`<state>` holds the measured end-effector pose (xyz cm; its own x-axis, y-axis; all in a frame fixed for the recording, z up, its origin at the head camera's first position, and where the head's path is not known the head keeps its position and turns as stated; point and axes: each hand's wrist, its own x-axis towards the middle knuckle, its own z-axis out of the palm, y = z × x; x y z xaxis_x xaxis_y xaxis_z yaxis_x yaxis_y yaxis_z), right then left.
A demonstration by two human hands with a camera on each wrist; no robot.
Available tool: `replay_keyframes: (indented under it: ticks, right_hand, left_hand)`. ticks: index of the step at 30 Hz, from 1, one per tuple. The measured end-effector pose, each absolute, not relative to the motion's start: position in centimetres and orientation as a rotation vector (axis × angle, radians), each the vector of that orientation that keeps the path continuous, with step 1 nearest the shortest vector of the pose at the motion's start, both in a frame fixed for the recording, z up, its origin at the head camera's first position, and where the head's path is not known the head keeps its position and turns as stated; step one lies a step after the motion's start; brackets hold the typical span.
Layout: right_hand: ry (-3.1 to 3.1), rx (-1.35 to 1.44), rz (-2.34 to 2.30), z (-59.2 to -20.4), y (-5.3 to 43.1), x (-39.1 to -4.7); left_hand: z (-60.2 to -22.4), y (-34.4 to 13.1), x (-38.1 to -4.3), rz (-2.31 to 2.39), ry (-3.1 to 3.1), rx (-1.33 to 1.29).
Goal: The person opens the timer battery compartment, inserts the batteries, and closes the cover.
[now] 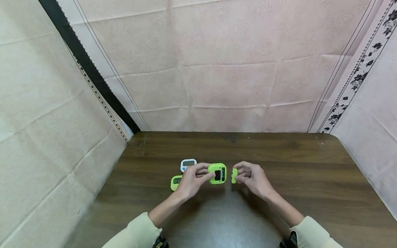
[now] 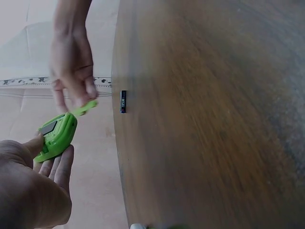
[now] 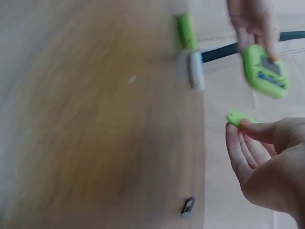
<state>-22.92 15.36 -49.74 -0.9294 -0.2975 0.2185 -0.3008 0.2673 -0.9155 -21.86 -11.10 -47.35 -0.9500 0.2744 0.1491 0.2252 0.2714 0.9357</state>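
Note:
My left hand [image 1: 193, 180] grips a lime-green digital timer [image 1: 213, 179] by its edge, thumb on the near face. Its back faces up, with a black square on it and an uncovered battery slot [image 3: 272, 79]; something dark lies in the slot. To the right of it, my right hand [image 1: 254, 178] pinches a small green battery cover [image 1: 234, 176] between thumb and fingers. A narrow gap separates cover and timer, both held above the table. In the left wrist view a dark battery [image 2: 123, 101] lies on the table near its far edge.
A white timer [image 1: 188, 164] and another green timer [image 1: 175, 183] lie on the brown wooden table [image 1: 233, 223], just left of my left hand and partly behind it. Pale patterned cloth [image 1: 221, 65] hangs beyond the far edge and along both sides.

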Motion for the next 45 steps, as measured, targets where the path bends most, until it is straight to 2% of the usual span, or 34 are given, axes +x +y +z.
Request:
replay_keyframes:
  ticks: [5,16,23,45]
  right_hand:
    - [-2.371,0.482,2.050,-48.3,14.7,-22.5]
    - [-2.273,0.413,2.182,-46.6,13.3,-21.6]
    - [-2.289,0.290,2.160,-46.3,12.7,-21.2]
    - [-2.330,0.173,2.018,-46.1,11.7,-21.0]
  left_hand:
    - [-47.5,-10.9,-22.0,1.836,2.458,0.484]
    - [-47.3,-10.8,-22.2,1.831,2.438,0.500]
    - [-47.3,-10.7,-22.2,1.840,2.430,0.486]
    - [-47.4,-10.5,-22.1,1.862,2.435,0.493]
